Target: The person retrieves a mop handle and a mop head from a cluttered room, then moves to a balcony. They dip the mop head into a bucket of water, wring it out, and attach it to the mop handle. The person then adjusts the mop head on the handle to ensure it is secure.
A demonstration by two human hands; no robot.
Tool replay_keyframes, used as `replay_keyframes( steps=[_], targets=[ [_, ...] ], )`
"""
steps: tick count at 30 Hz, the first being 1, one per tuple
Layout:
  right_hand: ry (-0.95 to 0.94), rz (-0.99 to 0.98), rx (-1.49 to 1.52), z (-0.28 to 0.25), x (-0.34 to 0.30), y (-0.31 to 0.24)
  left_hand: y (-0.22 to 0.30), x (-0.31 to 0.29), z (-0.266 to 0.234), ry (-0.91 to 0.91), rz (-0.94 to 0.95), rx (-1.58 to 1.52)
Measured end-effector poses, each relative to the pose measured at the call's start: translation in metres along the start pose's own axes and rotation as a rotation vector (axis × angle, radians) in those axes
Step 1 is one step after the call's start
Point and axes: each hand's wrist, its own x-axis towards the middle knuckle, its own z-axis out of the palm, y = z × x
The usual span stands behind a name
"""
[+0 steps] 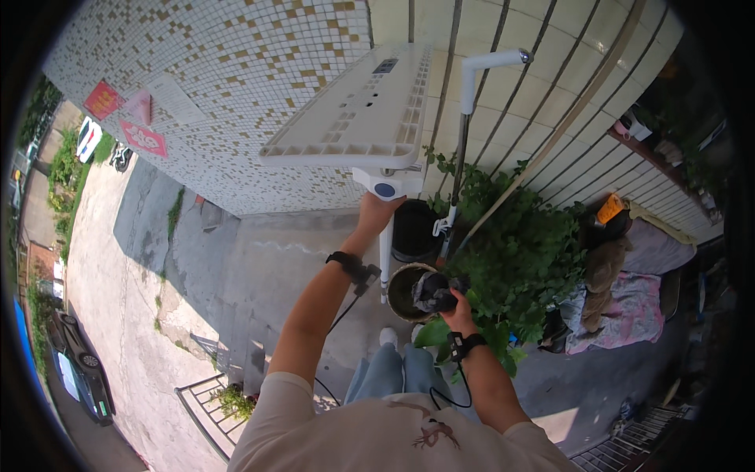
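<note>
My left hand (381, 211) is closed on a white bracket (385, 187) with a blue oval on it. The bracket sits beneath a large white slotted plastic panel (354, 102) that leans out from the wall, and a white pole (385, 256) runs down beside the hand. My right hand (459, 311) grips a bunched dark grey cloth (432, 293). That cloth hangs over the rim of a round pot (398, 302). Behind this stands a black bucket (415, 228).
To the right grows a leafy green plant (511, 244), with a bent white pole (465, 102) and a long wooden stick (550, 141) beside it. Pink-and-white fabric (617, 311) lies further right. A metal railing (208, 401) is at lower left; a dark car (79, 370) stands beyond.
</note>
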Motion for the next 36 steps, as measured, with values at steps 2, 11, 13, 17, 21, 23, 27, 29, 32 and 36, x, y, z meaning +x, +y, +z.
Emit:
replay_keyframes(
  steps=[2,11,13,17,21,23,27,29,32,36],
  targets=[
    [0.011,0.003,-0.01,0.0,-0.001,-0.001,-0.013,-0.009,0.0,0.005,0.028,-0.079],
    [-0.02,-0.03,-0.027,0.018,0.011,-0.013,-0.003,0.021,-0.002,-0.004,0.032,-0.072],
    [-0.044,-0.028,-0.024,0.016,0.016,-0.014,0.001,0.023,-0.002,-0.004,0.033,-0.082],
    [-0.084,-0.016,0.001,0.01,0.012,-0.01,0.021,0.019,-0.005,-0.044,-0.007,-0.121],
    [-0.08,-0.009,0.012,0.016,0.003,-0.009,0.054,0.031,-0.013,-0.021,0.071,-0.121],
    [-0.102,-0.017,0.009,0.015,0.001,-0.013,0.074,0.042,-0.015,0.012,0.133,-0.056],
    [-0.092,-0.019,0.016,0.016,-0.003,-0.016,0.111,0.066,-0.019,0.09,0.31,0.01],
    [-0.081,-0.025,0.018,0.018,-0.005,-0.018,0.126,0.071,-0.02,0.105,0.332,-0.017],
    [-0.065,-0.04,0.026,0.018,-0.001,-0.024,0.144,0.069,-0.015,0.078,0.375,-0.082],
    [-0.062,-0.047,0.058,0.019,0.004,-0.031,0.156,0.052,-0.03,-0.092,0.217,-0.172]
  ],
)
